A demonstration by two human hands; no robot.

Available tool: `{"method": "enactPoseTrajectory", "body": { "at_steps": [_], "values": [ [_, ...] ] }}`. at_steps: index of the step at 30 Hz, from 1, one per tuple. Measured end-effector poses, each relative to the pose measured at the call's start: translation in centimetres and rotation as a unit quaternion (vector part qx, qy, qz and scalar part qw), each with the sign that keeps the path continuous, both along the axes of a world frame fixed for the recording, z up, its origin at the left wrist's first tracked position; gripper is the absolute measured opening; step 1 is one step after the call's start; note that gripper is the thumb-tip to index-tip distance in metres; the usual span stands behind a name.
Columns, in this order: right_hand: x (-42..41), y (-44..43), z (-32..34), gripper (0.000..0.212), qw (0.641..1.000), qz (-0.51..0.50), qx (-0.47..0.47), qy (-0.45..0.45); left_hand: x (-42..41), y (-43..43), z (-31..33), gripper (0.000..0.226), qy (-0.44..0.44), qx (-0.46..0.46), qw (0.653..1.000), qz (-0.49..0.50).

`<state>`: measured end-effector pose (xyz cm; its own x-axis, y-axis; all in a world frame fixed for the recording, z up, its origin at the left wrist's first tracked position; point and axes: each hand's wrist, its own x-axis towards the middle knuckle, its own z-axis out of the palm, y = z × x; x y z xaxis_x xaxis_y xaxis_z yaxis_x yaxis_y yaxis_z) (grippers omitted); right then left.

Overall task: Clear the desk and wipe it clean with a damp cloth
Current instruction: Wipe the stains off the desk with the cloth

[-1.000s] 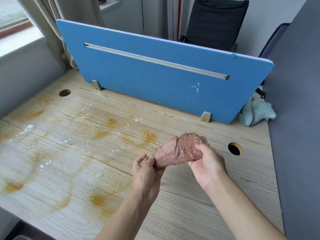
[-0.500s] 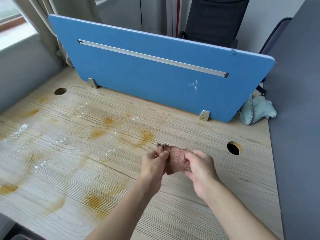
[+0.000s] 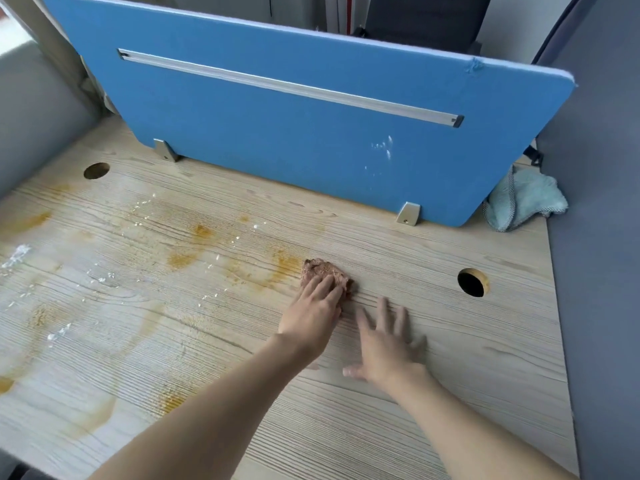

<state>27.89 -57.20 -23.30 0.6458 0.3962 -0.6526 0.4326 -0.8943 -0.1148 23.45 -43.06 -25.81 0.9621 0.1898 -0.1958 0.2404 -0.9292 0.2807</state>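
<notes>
On the dirty desk [image 3: 450, 393] my left hand [image 3: 313, 311] presses flat on the cloth [image 3: 320, 268]; my blurry right hand [image 3: 389, 344], just right, looks open.

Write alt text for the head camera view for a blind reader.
A person's left hand presses a crumpled brown cloth onto a wooden desk, with the right hand open and spread beside it. Orange-brown stains and white specks lie to the left. A blue divider panel stands along the back, a light blue cloth bunched at its right end.
</notes>
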Motion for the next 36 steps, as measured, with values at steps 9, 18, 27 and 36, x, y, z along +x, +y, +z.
{"method": "enactPoseTrajectory", "body": {
  "at_steps": [9,18,27,36],
  "values": [
    [0.2,1.0,-0.9,0.116,0.999,0.004,-0.044,0.003,0.9,1.2,-1.7,0.025,-0.08,-0.039,0.996,0.013],
    [0.5,1.3,-1.4,0.115,0.999,-0.003,-0.043,0.009,-0.2,1.7,-3.0,0.067,-0.084,-0.026,0.996,0.007],
    [0.6,1.2,-1.4,0.117,0.999,0.001,-0.047,0.005,-0.1,3.4,-3.0,0.072,-0.053,0.018,0.998,0.041],
    [-1.3,0.0,-1.2,0.112,1.0,0.024,-0.009,-0.015,-2.2,2.4,-1.8,0.091,-0.015,-0.013,0.999,0.037]
  ]
}}
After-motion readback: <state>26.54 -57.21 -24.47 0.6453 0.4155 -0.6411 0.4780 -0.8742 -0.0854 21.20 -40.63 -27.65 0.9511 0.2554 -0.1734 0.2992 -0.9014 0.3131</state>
